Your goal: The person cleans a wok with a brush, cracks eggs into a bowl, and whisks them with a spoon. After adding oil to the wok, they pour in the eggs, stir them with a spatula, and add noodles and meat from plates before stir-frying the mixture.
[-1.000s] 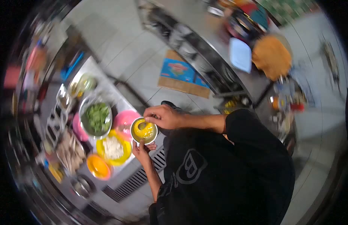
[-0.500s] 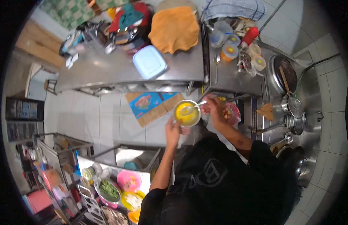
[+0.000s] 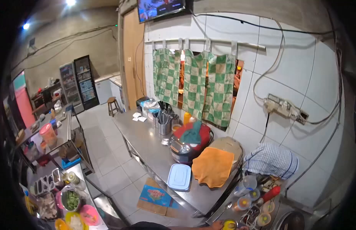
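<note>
At the bottom edge my left hand (image 3: pixel 216 225) grips the side of the metal bowl (image 3: pixel 229 225) with yellow liquid in it; both are cut off by the frame. A small skin-coloured patch right of the bowl may be part of my right hand, but its fingers and the spoon cannot be made out. The steel table (image 3: pixel 147 145) stands ahead, bearing a blue-lidded container (image 3: pixel 179 176), an orange cloth (image 3: pixel 213 167) and a red cooker (image 3: pixel 201 134). Beside the bowl are lidded tubs (image 3: pixel 244 203) and a red bottle (image 3: pixel 271 193).
A white counter (image 3: pixel 86 191) at lower left holds a bowl of green leaves (image 3: pixel 71 200) and a pink plate (image 3: pixel 90 215). Flattened cardboard (image 3: pixel 155 196) lies on the floor. Behind are green checked curtains (image 3: pixel 220 90), a stool (image 3: pixel 112 105) and a wall socket (image 3: pixel 285 109).
The view has swung up and to the left, bringing in the wall, curtains and far room. My hands and the bowl now sit at the bottom edge, mostly out of frame.
</note>
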Available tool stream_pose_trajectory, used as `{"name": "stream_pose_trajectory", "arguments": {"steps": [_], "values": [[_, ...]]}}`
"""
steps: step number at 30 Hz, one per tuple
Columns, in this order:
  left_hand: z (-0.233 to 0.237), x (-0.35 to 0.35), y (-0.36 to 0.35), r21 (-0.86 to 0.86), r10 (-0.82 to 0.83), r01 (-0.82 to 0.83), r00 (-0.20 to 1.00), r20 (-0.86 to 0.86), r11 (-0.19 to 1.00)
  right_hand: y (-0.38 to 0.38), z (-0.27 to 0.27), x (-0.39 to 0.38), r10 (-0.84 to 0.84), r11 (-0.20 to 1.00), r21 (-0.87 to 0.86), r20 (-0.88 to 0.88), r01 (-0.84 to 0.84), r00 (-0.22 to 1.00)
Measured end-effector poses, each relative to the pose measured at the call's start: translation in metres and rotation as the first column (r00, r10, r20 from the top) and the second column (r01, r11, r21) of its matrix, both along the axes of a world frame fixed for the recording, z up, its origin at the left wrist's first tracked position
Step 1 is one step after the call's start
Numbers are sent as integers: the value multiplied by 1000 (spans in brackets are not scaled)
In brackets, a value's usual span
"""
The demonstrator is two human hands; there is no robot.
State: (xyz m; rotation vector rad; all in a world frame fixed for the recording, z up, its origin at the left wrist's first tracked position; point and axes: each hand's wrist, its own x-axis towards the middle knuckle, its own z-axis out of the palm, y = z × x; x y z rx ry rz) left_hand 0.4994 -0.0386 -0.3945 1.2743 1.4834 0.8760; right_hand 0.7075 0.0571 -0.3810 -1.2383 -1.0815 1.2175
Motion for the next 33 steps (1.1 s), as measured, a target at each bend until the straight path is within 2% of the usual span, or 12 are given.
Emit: {"name": "stream_pose_trajectory", "arguments": {"steps": [1, 5, 15, 21, 24, 26, 28, 30, 32, 33], "values": [[6, 0, 1, -51, -67, 69, 997, 32, 996, 3, 22, -6, -16, 1000, -16, 27, 17, 1000], [35, -7, 4, -88, -122, 129, 990, 77, 988, 13, 79, -22, -34, 998, -45, 43, 35, 999], [92, -39, -30, -129, -91, 113, 982, 168, 985, -15, 164, -26, -63, 992, -114, 1, 63, 998], [130, -77, -93, -147, 35, 2, 969, 246, 989, -52, 201, -50, -12, 989, -146, -76, 1, 997], [146, -106, -149, -200, 192, -141, 945, 265, 969, -75, 213, -81, 78, 983, -156, -138, -99, 987], [155, -127, -200, -280, 364, -293, 897, 250, 914, -94, 219, -111, 161, 968, -165, -183, -192, 970], [154, -149, -260, -371, 556, -462, 805, 205, 806, -117, 219, -152, 284, 926, -179, -251, -333, 926], [84, -200, -320, -368, 621, -517, 733, 276, 773, -149, 219, -207, 413, 845, -215, -321, -490, 852], [32, -218, -396, -281, 782, -743, 498, 376, 608, -195, 218, -268, 528, 733, -255, -370, -630, 764], [19, -225, -434, -322, 860, -813, 377, 345, 486, -224, 223, -304, 556, 687, -306, -361, -658, 749]]}}
